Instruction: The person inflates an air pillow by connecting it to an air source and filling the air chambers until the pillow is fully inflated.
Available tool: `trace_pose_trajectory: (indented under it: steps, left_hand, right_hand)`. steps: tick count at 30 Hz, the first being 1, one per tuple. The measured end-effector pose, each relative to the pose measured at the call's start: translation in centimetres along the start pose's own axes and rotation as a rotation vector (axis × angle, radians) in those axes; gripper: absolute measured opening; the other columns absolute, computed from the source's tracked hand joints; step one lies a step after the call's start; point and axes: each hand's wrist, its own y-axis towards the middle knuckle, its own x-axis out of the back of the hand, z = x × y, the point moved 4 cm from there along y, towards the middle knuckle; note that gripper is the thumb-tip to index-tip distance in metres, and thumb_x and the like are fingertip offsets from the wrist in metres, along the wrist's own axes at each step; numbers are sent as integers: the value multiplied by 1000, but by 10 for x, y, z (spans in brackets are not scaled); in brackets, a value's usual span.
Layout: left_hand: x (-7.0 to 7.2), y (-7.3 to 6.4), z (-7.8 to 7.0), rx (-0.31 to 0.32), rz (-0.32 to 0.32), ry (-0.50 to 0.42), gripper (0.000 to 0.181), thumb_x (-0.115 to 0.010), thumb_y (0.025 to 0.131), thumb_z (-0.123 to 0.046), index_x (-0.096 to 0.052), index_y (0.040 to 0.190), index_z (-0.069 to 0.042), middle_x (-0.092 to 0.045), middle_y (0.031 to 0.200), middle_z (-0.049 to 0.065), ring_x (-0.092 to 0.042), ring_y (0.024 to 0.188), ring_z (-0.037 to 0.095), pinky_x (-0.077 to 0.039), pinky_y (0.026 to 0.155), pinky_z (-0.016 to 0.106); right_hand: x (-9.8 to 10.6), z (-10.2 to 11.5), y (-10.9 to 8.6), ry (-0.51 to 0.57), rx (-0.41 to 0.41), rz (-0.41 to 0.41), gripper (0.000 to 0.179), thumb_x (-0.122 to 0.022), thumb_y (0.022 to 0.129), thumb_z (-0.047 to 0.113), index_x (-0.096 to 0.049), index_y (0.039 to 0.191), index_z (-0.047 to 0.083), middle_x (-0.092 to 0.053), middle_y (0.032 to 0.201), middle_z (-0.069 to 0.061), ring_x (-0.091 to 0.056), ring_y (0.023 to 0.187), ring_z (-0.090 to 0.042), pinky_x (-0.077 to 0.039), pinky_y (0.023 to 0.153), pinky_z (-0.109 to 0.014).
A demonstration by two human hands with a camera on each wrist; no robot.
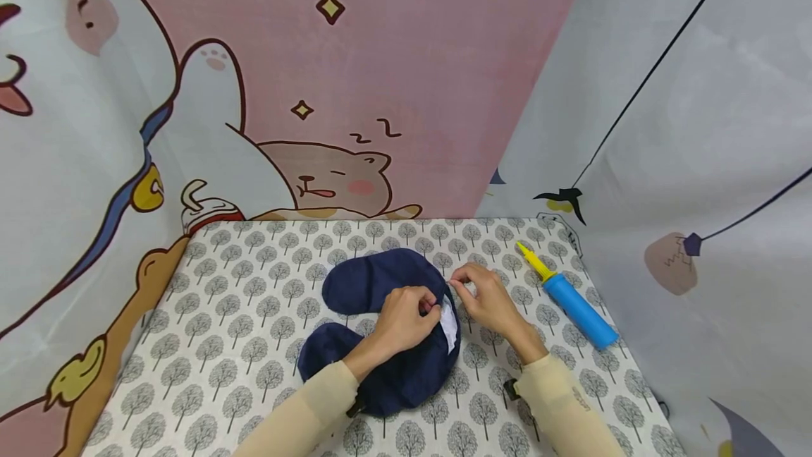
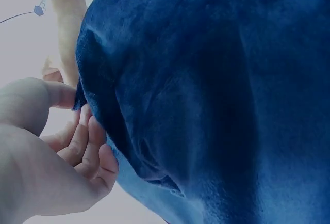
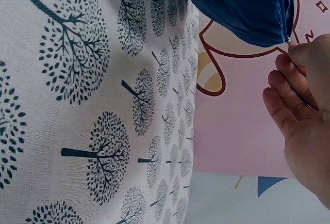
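Note:
A dark blue, U-shaped neck pillow (image 1: pixel 396 268) lies on the table, its two ends toward the left. Along its right-hand curve the cover gapes, and white inner material (image 1: pixel 449 323) shows through. My left hand (image 1: pixel 406 316) reaches over the pillow; in the left wrist view its thumb and fingers pinch the edge of the blue cover (image 2: pixel 93 74). At the outer edge, my right hand (image 1: pixel 488 300) pinches a small zipper pull (image 3: pixel 290 42) between thumb and index finger, close to the left fingertips. The other fingers of the right hand (image 3: pixel 309 95) are bent.
To the right of the pillow lies a blue hand pump (image 1: pixel 580 309) with a yellow nozzle (image 1: pixel 535 259). A white cloth with a tree print (image 1: pixel 254 351) covers the table. Fabric walls with cartoon animals (image 1: pixel 342 185) rise at the back and both sides.

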Motion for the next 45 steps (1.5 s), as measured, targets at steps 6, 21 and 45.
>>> trace_pose_trajectory:
  steps: [6, 21, 45]
  left_hand:
    - [2, -3, -3, 4, 46, -35, 5, -80, 94, -18, -83, 91, -14, -80, 82, -4, -71, 75, 7, -54, 73, 22]
    - [18, -9, 6, 4, 77, -83, 5, -79, 94, -17, -80, 89, -18, -77, 80, -8, -69, 73, 3, -53, 74, 22]
    - [26, -5, 39, -47, 230, -85, 9, -71, 107, -9, -77, 111, -5, -79, 99, 6, -74, 87, 17, -57, 79, 26]
  right_hand:
    - [3, -8, -2, -35, -49, -29, 12, -81, 99, -4, -78, 103, 7, -76, 92, -4, -70, 81, -15, -60, 72, -38]
    - [5, -23, -3, -62, -84, -107, 8, -82, 99, -3, -77, 99, 4, -73, 85, -6, -66, 76, -15, -55, 68, -31]
    - [-4, -32, -14, -60, -141, 14, 6, -83, 99, 0, -80, 104, 1, -80, 93, -10, -77, 83, -24, -66, 77, -45]
